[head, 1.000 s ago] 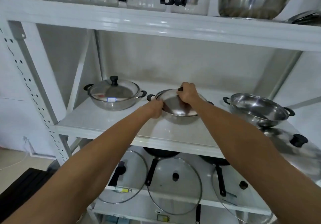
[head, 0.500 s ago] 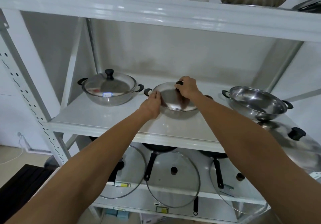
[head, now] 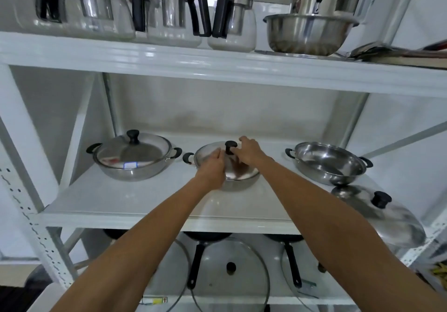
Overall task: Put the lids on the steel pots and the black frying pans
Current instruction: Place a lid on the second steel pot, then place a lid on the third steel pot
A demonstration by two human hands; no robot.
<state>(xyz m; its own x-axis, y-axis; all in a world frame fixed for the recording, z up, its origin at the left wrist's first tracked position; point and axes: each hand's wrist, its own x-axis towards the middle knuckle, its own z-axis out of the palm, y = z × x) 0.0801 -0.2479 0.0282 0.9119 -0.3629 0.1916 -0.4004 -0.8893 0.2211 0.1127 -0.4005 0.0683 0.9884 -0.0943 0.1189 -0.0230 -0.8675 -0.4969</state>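
Three steel pots stand on the middle shelf (head: 121, 205). The left pot (head: 131, 166) wears a lid with a black knob. On the middle pot (head: 239, 184) lies a steel lid (head: 242, 171); my left hand (head: 212, 169) grips its near-left rim, and my right hand (head: 249, 150) holds the black knob (head: 231, 145) by its stem with the fingertips. The right pot (head: 329, 164) is uncovered. A loose steel lid (head: 379, 215) leans at the shelf's right front. Below, black frying pans (head: 208, 236) sit behind glass lids (head: 229, 270).
The top shelf carries several glass jugs (head: 174, 14) with black handles and a steel bowl (head: 307, 33). White uprights (head: 21, 142) and diagonal braces frame the shelves. My forearms cross in front of the lower shelf.
The view has tilted up, showing the top shelf. My right hand has slipped off the top of the knob to its side, so the knob shows. My left hand has slid further onto the lid's rim.
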